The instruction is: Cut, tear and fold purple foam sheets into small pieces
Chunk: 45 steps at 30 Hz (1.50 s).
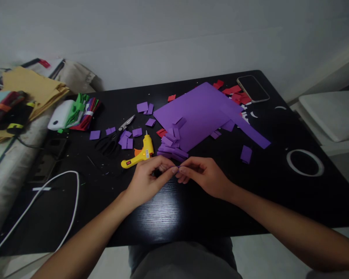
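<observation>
My left hand [154,173] and my right hand [202,174] meet above the front of the black table, thumbs and fingers pinched together. Between them is a small purple paper piece [178,167], mostly hidden by the fingertips. Just beyond the hands lies a pile of folded purple pieces [170,143], partly over a large purple sheet [197,112]. To the left of the pile rests a yellow glue gun [142,152] with an orange trigger. Scissors with black handles [116,135] lie further left among more purple pieces.
A white cable [77,193] loops across the table's left [104,217]. Bundled coloured strips [81,112] sit at the back left. Red scraps [240,95] and a phone [253,88] lie at the back right, a white ring [305,162] at the right.
</observation>
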Tool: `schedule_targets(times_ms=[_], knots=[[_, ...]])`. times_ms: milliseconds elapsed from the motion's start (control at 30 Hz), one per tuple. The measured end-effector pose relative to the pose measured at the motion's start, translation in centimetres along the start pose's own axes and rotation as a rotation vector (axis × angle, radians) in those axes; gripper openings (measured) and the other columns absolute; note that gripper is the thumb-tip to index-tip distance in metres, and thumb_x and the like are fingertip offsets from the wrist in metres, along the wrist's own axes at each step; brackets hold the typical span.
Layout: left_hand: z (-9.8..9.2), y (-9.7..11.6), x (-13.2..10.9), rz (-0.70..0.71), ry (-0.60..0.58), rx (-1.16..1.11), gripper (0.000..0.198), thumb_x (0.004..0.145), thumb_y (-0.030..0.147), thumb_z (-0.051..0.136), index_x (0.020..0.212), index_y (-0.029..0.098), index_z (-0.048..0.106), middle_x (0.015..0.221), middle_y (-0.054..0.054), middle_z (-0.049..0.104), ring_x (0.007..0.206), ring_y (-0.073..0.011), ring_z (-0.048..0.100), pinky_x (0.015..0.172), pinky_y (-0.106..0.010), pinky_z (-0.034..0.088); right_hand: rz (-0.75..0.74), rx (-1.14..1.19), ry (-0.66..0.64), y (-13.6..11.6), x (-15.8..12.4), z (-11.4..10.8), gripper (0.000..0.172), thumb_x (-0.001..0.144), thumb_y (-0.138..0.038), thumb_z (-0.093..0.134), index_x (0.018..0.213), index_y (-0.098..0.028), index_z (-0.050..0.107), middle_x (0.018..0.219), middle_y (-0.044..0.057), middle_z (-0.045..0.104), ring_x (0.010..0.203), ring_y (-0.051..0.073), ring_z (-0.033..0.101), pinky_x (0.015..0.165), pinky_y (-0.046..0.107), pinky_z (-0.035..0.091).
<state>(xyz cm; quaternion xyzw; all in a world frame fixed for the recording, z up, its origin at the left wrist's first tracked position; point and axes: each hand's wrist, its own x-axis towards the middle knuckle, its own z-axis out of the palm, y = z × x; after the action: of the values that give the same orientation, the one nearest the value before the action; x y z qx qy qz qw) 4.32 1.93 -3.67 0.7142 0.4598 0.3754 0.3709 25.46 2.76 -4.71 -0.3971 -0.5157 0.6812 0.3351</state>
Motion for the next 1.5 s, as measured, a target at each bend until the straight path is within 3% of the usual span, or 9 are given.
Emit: schedule_targets(times_ms=[1500], knots=[[-0.05, 0.46, -0.09, 0.083, 0.008, 0.087, 0.008, 0.092, 0.020, 0.073, 0.085, 0.017, 0.071, 0.070, 0.003, 0.068, 0.062, -0.0084, 0.060, 0.059, -0.020, 0.047, 0.003, -0.016, -0.018, -0.14, 0.07, 0.06, 0.034, 0.088, -0.048, 0.078, 0.090, -0.014, 0.074, 0.074, 0.003, 0.075, 0.068, 0.015, 0.073, 0.069, 0.030, 0.061]])
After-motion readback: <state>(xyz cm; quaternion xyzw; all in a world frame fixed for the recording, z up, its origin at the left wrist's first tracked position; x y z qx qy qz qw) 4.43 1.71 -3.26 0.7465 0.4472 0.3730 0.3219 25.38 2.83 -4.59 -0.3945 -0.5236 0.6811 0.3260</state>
